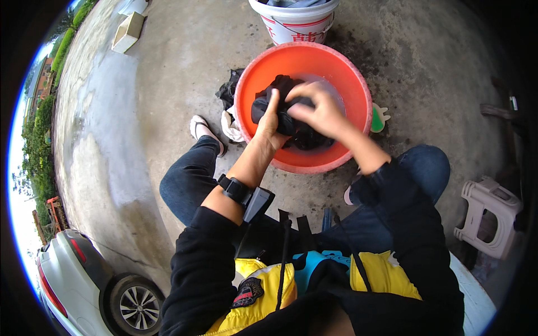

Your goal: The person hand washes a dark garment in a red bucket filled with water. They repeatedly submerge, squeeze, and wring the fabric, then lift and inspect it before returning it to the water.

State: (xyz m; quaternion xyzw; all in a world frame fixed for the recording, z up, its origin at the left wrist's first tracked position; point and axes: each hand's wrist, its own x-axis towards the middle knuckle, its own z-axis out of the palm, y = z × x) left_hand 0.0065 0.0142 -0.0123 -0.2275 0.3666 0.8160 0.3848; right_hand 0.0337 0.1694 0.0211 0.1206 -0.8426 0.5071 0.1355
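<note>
An orange plastic basin (277,59) stands on the concrete between my knees, with black wet cloth and cloudy water (338,94) inside. My left hand (270,119) holds a bunched black garment (283,86) over the basin, thumb pointing up along it. Blurred by motion, my right hand (317,105) hovers at the garment's right side. Its thumb and fingers are apart, with dark cloth showing in the gap. More black cloth (311,138) lies low in the basin under my hands.
A white bucket (294,23) filled with cloth stands behind the basin. Dark clothing (228,89) and white cloth (230,126) lie at its left. A green-and-white brush-like item (379,118) sits right. A plastic stool (487,216), pale box (127,32) and parked car (80,285) are farther out.
</note>
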